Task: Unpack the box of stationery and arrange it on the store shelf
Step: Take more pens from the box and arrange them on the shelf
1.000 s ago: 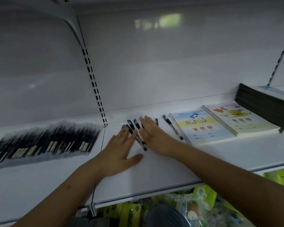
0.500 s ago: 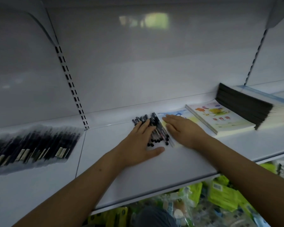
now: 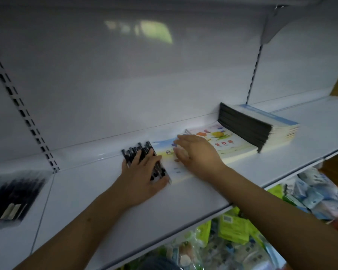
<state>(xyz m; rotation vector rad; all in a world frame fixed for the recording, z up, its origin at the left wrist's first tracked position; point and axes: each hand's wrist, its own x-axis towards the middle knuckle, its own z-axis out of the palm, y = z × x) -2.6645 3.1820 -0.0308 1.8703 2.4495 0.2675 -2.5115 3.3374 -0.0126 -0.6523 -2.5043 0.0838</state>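
Note:
Several black pens (image 3: 143,152) lie bunched side by side on the white shelf (image 3: 183,203), against the left edge of a blue and yellow exercise book (image 3: 165,152). My left hand (image 3: 141,178) lies flat on the pens with straight fingers, pressing them toward the book. My right hand (image 3: 195,152) rests flat on that exercise book, fingers extended. A second exercise book (image 3: 228,141) with a colourful cover lies to the right. Behind it sits a stack of dark-spined notebooks (image 3: 248,127).
A blurred row of black pens (image 3: 12,193) lies on the shelf section at far left. A slotted upright (image 3: 23,115) divides the sections. Green and white packets (image 3: 232,228) fill the shelf below. The white back panel stands close behind.
The loose pens have been gathered into a tight bundle and pushed right against the exercise book. My right hand moved from the pens onto the book. The view shifted rightward.

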